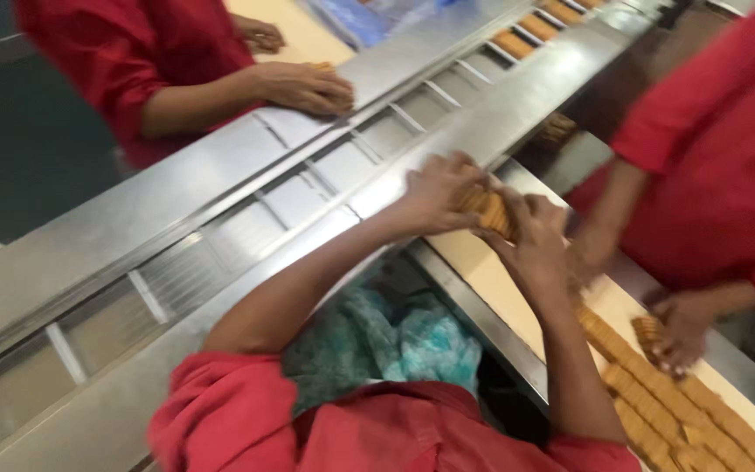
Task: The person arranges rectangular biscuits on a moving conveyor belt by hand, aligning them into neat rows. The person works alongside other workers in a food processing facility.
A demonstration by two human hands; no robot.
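- Two hands meet on one biscuit stack [489,212] at the frame's middle, just at the steel conveyor's [220,188] 4 o'clock edge.
- The left hand [434,194] presses the stack's 9 o'clock end; the right hand [530,240] presses its 3 o'clock end, so both are clamped on it.
- The stack looks light, dry and brittle; it probably holds only under end pressure, and a slack grip would let the middle biscuits spill.
- More biscuits [657,393] lie in rows on the tan belt [500,288] at 5 o'clock.
- A co-worker's hand [308,87] rests on the conveyor at 11 o'clock; another's hand [679,328] touches the biscuits at 4 o'clock.
- Filled pockets [526,35] show at 1 o'clock.
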